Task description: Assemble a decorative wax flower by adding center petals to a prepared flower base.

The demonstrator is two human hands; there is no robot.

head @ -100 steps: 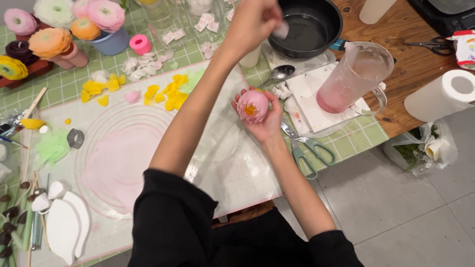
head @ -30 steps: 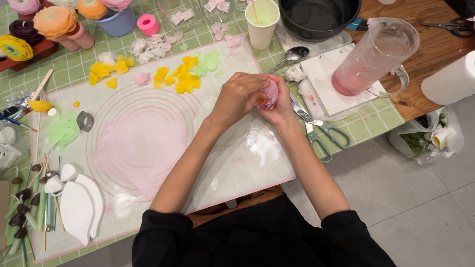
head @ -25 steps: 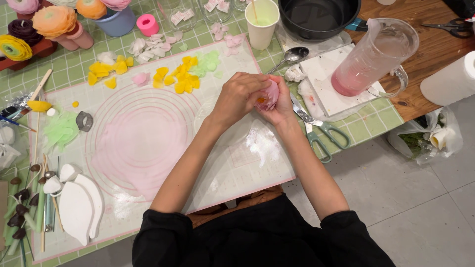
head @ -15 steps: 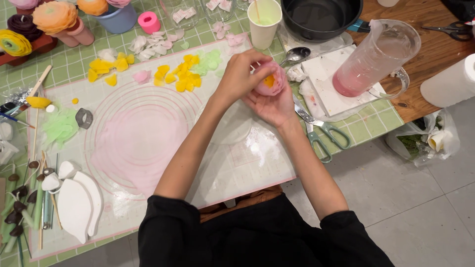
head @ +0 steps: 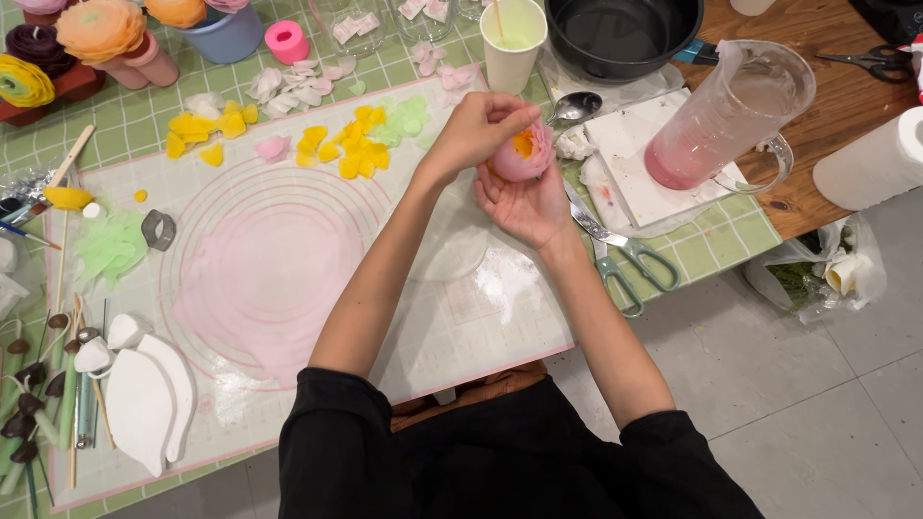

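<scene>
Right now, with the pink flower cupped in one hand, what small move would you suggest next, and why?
Probably press the outer petal home with the left hand. Its fingertips already pinch at the top of the pink flower, beside the yellow centre, while the right hand cradles it from below above the mat. Spare petals lie close by for afterwards.

No labels, signs or screens show. One package only: a clear plastic bag of scraps, slumped on the floor beside the desk's right edge.
</scene>
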